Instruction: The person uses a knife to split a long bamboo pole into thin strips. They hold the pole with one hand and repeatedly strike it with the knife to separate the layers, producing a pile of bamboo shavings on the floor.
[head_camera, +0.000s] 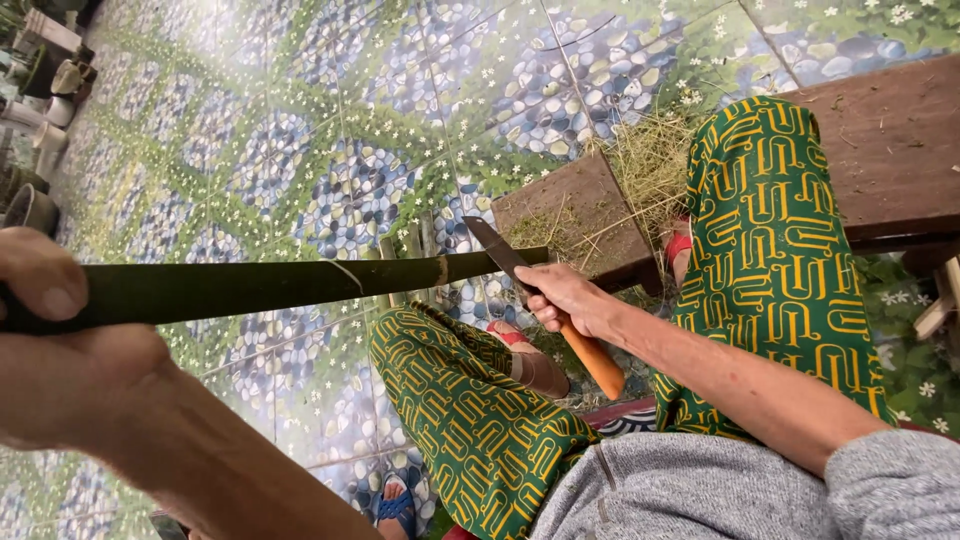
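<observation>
The left hand (60, 330) sits close to the camera at the lower left, its grip closed around the near end of a long dark green bamboo stalk (270, 287), thumb lying along the top. The stalk runs level from that hand toward the right, and its far end rests on the corner of a low brown wooden block (575, 205) that serves as the tabletop. A pale ring marks a node on the stalk just short of that end.

The right hand (565, 298) has its grip closed around the orange handle of a knife (545, 300). The handle slants down toward the person's lap, and the grey blade points up and to the left, crossing the stalk close to the node, right by the edge of the block. So the stalk lies between the two hands, held at one end and met by the blade near the other.

Dry grass-like shavings (650, 160) lie heaped on the block. The person wears green trousers (770, 270) with a yellow pattern. The tiled floor (330, 150) shows a printed pebble-and-flower design.
</observation>
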